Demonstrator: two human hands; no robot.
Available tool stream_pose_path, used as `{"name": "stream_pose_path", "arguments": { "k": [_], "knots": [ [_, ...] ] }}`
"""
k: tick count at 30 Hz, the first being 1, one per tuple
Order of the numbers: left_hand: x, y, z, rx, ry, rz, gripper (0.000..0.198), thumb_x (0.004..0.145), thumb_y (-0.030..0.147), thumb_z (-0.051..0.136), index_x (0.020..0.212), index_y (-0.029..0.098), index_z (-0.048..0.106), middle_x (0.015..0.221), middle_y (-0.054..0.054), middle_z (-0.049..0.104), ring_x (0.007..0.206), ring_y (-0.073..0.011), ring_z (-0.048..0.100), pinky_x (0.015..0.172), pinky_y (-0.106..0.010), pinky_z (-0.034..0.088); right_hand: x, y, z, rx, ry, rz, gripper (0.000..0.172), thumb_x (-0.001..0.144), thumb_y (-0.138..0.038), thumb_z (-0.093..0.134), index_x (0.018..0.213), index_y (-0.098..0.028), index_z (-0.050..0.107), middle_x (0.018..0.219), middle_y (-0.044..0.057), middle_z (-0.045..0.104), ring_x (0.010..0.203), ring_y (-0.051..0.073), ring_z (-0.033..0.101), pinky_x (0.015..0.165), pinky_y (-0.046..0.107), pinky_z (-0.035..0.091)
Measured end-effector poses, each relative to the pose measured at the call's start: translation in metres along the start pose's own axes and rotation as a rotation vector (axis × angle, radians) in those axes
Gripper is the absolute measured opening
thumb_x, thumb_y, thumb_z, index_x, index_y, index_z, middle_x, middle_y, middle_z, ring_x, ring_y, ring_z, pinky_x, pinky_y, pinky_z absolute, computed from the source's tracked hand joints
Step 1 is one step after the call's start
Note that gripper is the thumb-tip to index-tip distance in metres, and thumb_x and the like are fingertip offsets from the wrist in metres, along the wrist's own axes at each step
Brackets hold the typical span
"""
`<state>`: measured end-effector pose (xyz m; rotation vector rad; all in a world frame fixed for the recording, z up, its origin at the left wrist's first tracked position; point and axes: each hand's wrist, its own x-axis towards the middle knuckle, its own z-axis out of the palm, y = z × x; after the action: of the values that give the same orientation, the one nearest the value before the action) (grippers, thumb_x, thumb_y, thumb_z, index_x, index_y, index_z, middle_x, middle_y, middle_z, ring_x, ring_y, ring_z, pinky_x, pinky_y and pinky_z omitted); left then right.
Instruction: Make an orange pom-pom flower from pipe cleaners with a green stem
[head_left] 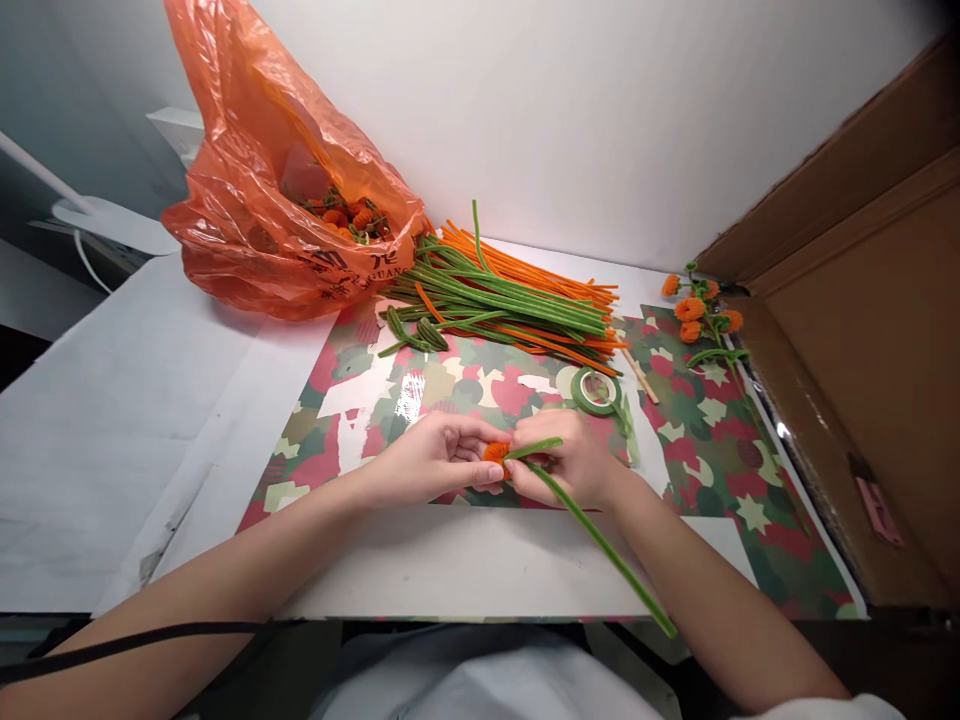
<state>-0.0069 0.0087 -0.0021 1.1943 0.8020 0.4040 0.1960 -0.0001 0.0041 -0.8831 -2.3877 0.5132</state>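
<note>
"Head view: where's the orange chenille flower [496,455]?"

"Between both hands, above the camouflage-patterned sheet [502,388]. Left hand [439,458] pinches one side with thumb and fingers; right hand [564,455] grips the other."

"And the green chenille stem [600,538]?"

"Slanting from the right hand toward the table's front edge [480,600]."

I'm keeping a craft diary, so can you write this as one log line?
left hand: holding orange piece | right hand: pinching green stem | nearby: tape roll, orange bag
</note>
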Motion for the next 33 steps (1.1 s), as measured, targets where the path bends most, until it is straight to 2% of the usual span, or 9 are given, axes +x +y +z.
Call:
{"name": "stream_pose_path", "arguments": {
  "k": [5,11,18,20,24,28,31,33],
  "knots": [
    [0.0,0.0,0.001,0.007,0.013,-0.014,0.041,0.073,0.037,0.075,0.106,0.013,0.067,0.076,-0.008,0.073,0.07,-0.0192,0.069,0.057,-0.027,0.053,0.0,-0.001,0.001,0.028,0.042,0.023,0.023,0.077,-0.014,0.049,0.055,-0.02,0.052,0.049,-0.005,0.039,0.045,0.009,0.028,0.048,0.024,0.028],
    [0.0,0.003,0.002,-0.01,0.005,-0.04,0.041,0.075,0.037,0.074,0.108,0.013,0.066,0.078,-0.007,0.073,0.07,-0.0178,0.068,0.057,-0.025,0.051,-0.001,0.001,0.005,-0.113,0.02,0.001,0.028,0.078,-0.014,0.054,0.052,-0.021,0.047,0.049,-0.006,0.036,0.045,0.009,0.028,0.048,0.024,0.027],
    [0.003,0.002,-0.003,-0.33,-0.203,-0.095,0.047,0.079,0.046,0.069,0.115,0.016,0.065,0.082,-0.008,0.073,0.071,-0.0188,0.072,0.061,-0.025,0.052,0.0,0.003,-0.002,-0.122,0.053,-0.14,0.03,0.087,-0.018,0.05,0.057,-0.021,0.049,0.052,-0.004,0.032,0.047,0.011,0.032,0.049,0.025,0.028],
    [0.003,0.0,-0.005,-0.357,-0.218,-0.113,0.051,0.077,0.047,0.072,0.116,0.016,0.065,0.082,-0.008,0.073,0.067,-0.0168,0.071,0.06,-0.024,0.051,0.001,0.003,-0.005,-0.109,0.077,-0.177,0.03,0.088,-0.019,0.047,0.058,-0.021,0.05,0.053,-0.003,0.034,0.049,0.012,0.034,0.05,0.026,0.028],
    [0.004,-0.002,-0.003,-0.404,-0.134,-0.119,0.053,0.067,0.046,0.08,0.108,0.015,0.067,0.082,-0.007,0.073,0.062,-0.0131,0.068,0.06,-0.023,0.051,0.003,0.001,-0.007,-0.083,0.121,-0.18,0.028,0.086,-0.018,0.045,0.059,-0.021,0.048,0.054,-0.003,0.035,0.049,0.012,0.034,0.05,0.027,0.027],
    [0.007,-0.004,0.002,-0.465,-0.064,-0.044,0.041,0.064,0.036,0.085,0.093,0.014,0.067,0.075,-0.003,0.072,0.062,-0.0112,0.067,0.06,-0.021,0.052,0.005,-0.002,-0.004,0.046,0.165,-0.107,0.025,0.083,-0.014,0.045,0.059,-0.02,0.048,0.051,-0.004,0.038,0.048,0.011,0.032,0.049,0.025,0.027],
    [0.009,-0.006,0.002,-0.441,-0.004,0.015,0.034,0.063,0.027,0.086,0.088,0.014,0.066,0.073,-0.001,0.072,0.064,-0.0108,0.067,0.063,-0.021,0.054,0.005,-0.004,0.0,0.188,0.181,-0.018,0.023,0.08,-0.011,0.046,0.059,-0.019,0.05,0.05,-0.004,0.043,0.046,0.009,0.032,0.048,0.024,0.028],
    [0.008,-0.007,0.003,-0.367,0.071,0.029,0.034,0.062,0.023,0.086,0.088,0.014,0.066,0.075,-0.001,0.073,0.069,-0.0124,0.069,0.065,-0.023,0.056,0.004,-0.007,0.003,0.304,0.176,0.096,0.022,0.08,-0.012,0.046,0.06,-0.018,0.053,0.05,-0.003,0.045,0.046,0.009,0.034,0.047,0.023,0.03]
  ]
}}
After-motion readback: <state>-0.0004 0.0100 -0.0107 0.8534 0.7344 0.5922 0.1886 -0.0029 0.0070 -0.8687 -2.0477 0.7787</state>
